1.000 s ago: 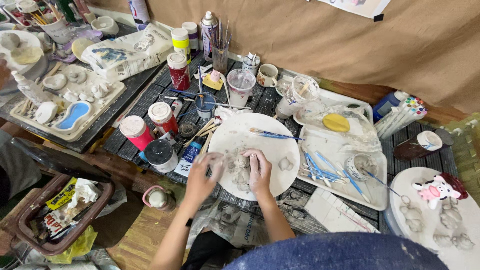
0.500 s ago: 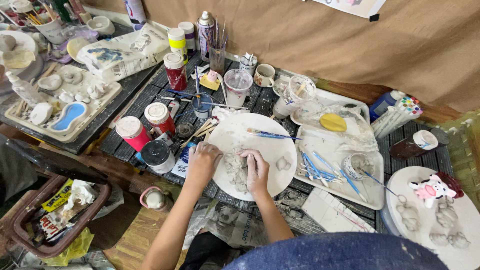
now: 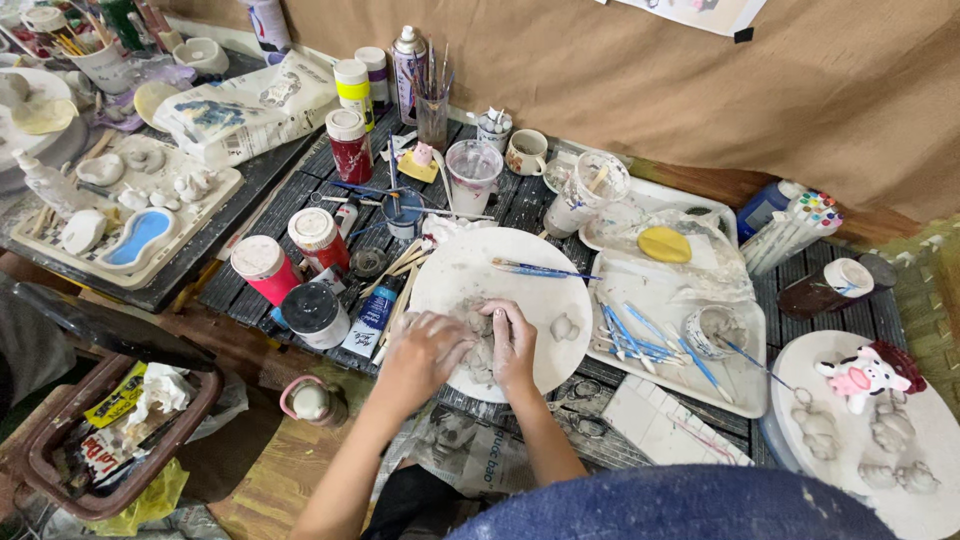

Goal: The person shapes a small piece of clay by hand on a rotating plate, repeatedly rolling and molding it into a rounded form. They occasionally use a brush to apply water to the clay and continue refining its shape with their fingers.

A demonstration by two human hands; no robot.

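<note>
Both my hands press together on a lump of grey clay (image 3: 478,352) near the front of a round white board (image 3: 455,275). My left hand (image 3: 425,350) cups the lump from the left. My right hand (image 3: 514,345) covers it from the right, fingers curled over the top. A small shaped clay piece (image 3: 564,327) lies on the board just right of my right hand. A thin blue brush (image 3: 540,268) lies across the board's far half.
Paint jars (image 3: 262,268) and a black-lidded tub (image 3: 314,313) stand left of the board. A white tray (image 3: 745,385) holding blue tools, a yellow sponge (image 3: 665,244) and a small cup (image 3: 712,329) sits on the right. A painted cow figure (image 3: 860,375) rests on a far-right board.
My hands have shifted slightly while kneading the clay, and the view has drifted a little. Nothing else has moved.
</note>
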